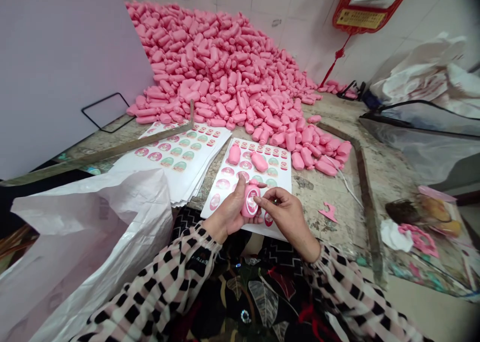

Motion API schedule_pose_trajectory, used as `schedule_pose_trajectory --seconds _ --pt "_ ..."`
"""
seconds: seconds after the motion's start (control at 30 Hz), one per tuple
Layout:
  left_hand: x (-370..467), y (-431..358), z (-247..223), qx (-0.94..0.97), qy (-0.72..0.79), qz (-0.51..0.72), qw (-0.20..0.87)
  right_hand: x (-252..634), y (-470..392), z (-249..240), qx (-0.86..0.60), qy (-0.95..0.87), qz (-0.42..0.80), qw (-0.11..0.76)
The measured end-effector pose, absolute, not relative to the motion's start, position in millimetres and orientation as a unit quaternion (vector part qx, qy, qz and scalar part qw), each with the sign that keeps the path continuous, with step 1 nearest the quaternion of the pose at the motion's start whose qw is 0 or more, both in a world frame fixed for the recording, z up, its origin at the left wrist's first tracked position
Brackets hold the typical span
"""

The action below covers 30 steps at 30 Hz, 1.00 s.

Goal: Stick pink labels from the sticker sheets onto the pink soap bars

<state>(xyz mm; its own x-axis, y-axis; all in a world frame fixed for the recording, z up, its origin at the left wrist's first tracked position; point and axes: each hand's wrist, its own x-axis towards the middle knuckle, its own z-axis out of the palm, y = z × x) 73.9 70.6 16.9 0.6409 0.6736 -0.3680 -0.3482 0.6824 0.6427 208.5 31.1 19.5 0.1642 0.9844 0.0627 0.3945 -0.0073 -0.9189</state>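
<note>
While the left hand [231,209] grips the labelled pink bottle [251,200] and right fingertips [258,201] press its label, uneven pressure could crease or skew the sticker.

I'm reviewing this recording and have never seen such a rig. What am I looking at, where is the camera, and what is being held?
There is no robot here: a person works with two bare hands. The single picture comes from a camera worn on the head, looking forward and down.

The left hand holds a small pink bottle with an oval label on its front. The fingertips of the right hand are at that label.

On the worktable lie a large heap of pink bottles, a stack of printed label sheets on the left, and a nearer label sheet with two loose bottles on it. A white bag stands open at the lower left.
</note>
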Motion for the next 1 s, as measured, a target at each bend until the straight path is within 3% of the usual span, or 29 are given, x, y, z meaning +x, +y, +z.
schedule_pose_trajectory --seconds 0.23,0.5,0.6,0.73,1.0 --pt "54.0 64.1 26.6 0.379 0.268 0.218 0.858 206.2 21.1 22.7 -0.624 -0.584 0.317 0.412" --pt "49.0 56.9 15.9 0.328 0.241 0.192 0.893 223.8 11.2 33.6 -0.621 -0.678 0.221 0.326" --pt "50.2 54.3 13.2 0.316 0.214 0.192 0.904 230.4 14.2 31.9 -0.646 -0.564 0.323 0.400" --pt "56.6 49.5 17.6 0.328 0.190 0.176 0.909 212.1 13.7 28.7 -0.564 -0.414 0.520 0.490" --pt "65.5 34.3 28.6 0.438 0.281 0.182 0.834 189.2 1.9 23.9 -0.470 -0.253 0.667 0.519"
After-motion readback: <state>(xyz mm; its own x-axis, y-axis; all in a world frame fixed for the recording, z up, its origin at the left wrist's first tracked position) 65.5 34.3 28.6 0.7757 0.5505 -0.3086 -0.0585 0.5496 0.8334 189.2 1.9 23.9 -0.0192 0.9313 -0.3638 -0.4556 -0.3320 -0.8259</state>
